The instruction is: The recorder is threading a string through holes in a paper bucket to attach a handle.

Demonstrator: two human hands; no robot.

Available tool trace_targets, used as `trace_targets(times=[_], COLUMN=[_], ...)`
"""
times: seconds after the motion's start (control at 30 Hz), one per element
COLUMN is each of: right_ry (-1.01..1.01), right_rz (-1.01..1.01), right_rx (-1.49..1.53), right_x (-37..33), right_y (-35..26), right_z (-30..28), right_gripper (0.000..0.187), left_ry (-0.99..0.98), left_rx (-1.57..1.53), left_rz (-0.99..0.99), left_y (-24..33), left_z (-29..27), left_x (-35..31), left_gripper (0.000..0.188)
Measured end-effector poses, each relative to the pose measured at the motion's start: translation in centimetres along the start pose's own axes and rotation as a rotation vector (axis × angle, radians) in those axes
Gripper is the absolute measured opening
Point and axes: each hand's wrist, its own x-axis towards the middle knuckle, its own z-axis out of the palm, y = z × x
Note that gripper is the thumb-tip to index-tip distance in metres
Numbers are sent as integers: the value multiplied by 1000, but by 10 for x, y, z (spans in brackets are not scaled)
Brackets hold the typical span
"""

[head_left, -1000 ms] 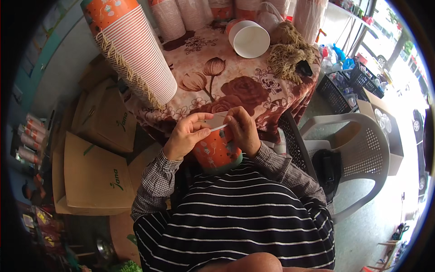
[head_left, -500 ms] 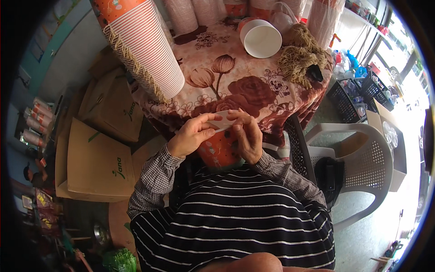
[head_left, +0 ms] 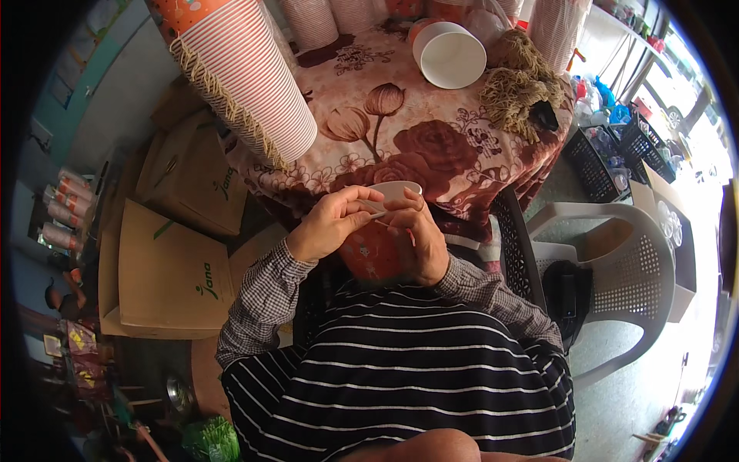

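An orange patterned paper bucket with a white inside rests on my lap, its mouth partly covered by my hands. My left hand pinches the near rim between thumb and fingers. Curled against the same rim, my right hand has its fingertips close to those of the left and its palm along the bucket's right side. Whether a thin cord lies between the fingertips is too small to tell. On the flowered tablecloth ahead, another bucket lies on its side, next to a heap of tan cords.
A tall stack of nested buckets leans at the table's left, with tan cords along it. More wrapped stacks line the back. Cardboard boxes stand left; a plastic chair and black crates stand right.
More of the bucket's white mouth shows beyond my hands. My right fingers have curled further at the rim, while my left hand keeps nearly the same place. The whole view has shifted slightly.
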Motion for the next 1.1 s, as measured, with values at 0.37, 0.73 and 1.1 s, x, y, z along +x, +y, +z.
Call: trace_targets(times=[0.37,0.73,1.1], right_ry=[6,-23,-61], right_rz=[344,-29,-80], right_rx=[358,66,-72], right_x=[2,1,2], right_y=[4,3,-1], right_z=[-11,-5,0], right_gripper=[9,19,23], left_ry=[63,543,688], left_rx=[69,474,705], left_rz=[71,495,668], left_y=[-5,-29,-35], left_z=[5,33,38], left_x=[-1,-13,-16], left_gripper=[28,18,16])
